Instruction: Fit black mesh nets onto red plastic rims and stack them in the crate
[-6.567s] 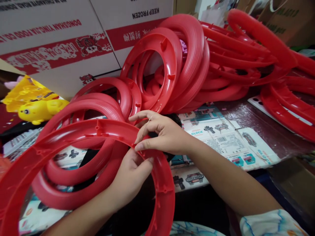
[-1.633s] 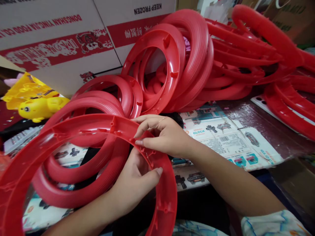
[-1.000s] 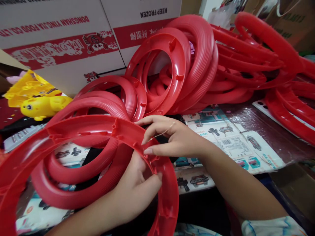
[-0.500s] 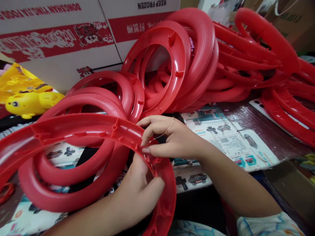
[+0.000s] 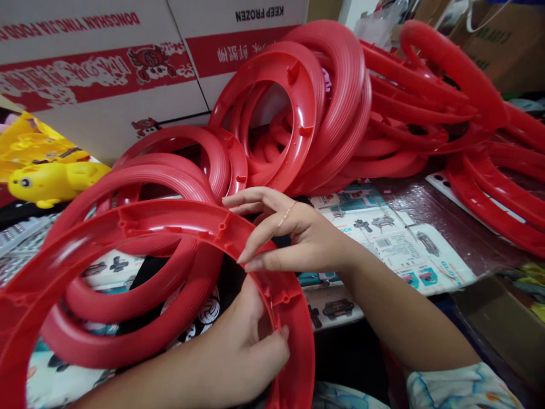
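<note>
Glossy red plastic channel ring (image 5: 170,216) is sitting further clockwise than half a second ago — fresh inner rim is meeting the right hand (image 5: 293,238), which is pinching its edge; left hand (image 5: 244,343) is gripping lower.

The ring (image 5: 170,218) you hold is bright, glossy red with pale streaks of shine. Many of the stacked rings (image 5: 347,94) show a dustier red, striped with fine parallel grooves. Your sleeve (image 5: 462,386) is white, veined in blue with a dash of orange, and the chain (image 5: 288,213) is gold. The carton (image 5: 102,122) is white, banded in red, with red and black lettering. You have a yellow toy (image 5: 62,180) with a dark eye, a white sheet (image 5: 409,250) printed in teal, black and grey, a maroon table (image 5: 415,203), and black cloth (image 5: 208,312) patterned in white.
</note>
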The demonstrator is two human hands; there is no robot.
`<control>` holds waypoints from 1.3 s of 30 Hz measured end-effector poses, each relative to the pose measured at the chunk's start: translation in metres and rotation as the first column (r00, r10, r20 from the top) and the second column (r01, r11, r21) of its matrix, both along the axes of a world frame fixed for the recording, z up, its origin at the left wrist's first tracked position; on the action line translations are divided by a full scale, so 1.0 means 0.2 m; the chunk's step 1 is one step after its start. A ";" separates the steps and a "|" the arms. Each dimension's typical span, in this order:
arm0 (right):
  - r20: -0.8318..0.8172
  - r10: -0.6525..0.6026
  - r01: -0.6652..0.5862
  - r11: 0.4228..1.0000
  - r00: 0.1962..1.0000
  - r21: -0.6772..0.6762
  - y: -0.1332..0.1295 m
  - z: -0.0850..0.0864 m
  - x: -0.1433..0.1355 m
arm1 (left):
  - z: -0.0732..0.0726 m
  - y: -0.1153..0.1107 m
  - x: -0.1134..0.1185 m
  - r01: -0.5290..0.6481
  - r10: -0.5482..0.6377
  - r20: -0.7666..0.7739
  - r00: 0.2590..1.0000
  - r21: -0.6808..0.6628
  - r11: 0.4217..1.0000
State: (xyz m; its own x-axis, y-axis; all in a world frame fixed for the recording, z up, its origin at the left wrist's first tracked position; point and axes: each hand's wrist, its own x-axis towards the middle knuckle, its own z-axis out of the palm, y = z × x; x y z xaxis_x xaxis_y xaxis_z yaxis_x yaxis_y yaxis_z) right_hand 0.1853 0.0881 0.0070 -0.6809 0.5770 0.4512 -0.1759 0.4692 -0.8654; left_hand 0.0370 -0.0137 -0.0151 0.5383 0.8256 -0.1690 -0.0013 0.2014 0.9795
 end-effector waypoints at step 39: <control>-0.102 -0.077 0.018 0.874 0.992 -0.485 -0.03 -0.03 -0.06 | -0.03 0.05 0.02 -0.236 0.343 0.302 0.890 -0.339 0.911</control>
